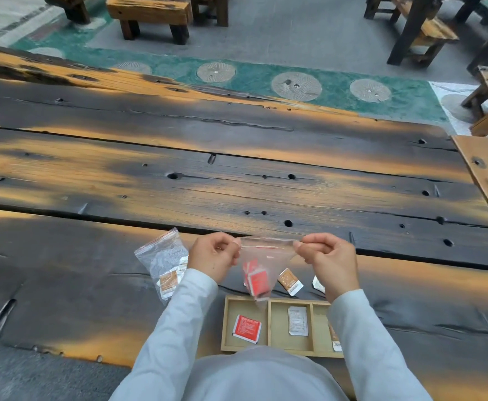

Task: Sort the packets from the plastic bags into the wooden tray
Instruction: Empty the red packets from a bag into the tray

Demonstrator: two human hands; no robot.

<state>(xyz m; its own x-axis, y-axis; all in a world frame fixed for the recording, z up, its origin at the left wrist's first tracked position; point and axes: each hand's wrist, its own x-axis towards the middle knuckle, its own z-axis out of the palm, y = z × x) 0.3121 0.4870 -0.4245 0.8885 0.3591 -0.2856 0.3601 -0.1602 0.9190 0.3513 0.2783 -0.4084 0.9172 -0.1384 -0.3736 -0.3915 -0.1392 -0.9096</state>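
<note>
I see the left hand [214, 256] and right hand [328, 261] each pinching a top corner of the bag [266, 254], which is stretched between their fingers [232, 243] above the tray [269, 322]. Red packets [255, 280] sit bunched at its bottom. A second bag [162, 256] lies to the left on the worktop [237, 183].

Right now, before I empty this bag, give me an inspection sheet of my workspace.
Surface: charred plank table, with holes and cracks.
Job's things: held bag with red packets inside, above the wooden tray. Second bag lies on the left. The tray holds a single red packet left, a white packet middle and a brown packet right, partly hidden by the sleeve. A loose brown packet lies beyond the tray.
Clutter: nothing seen.
Grippers: left hand and right hand pinch the held bag's top edge.
Cables: nothing seen.
Surroundings: wooden benches, paved floor.
</note>
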